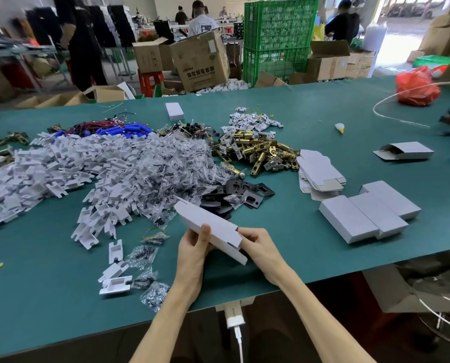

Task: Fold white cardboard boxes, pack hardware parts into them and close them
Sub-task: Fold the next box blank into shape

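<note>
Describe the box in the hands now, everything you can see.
The box is plain white cardboard, still flat, not opened out. It is held tilted, far end up and left, near end low. A small notch in its edge sits by the right hand, which grips the near end; the left hand pinches it, thumb on top. It hangs above the green table, touching only the hands.
</note>
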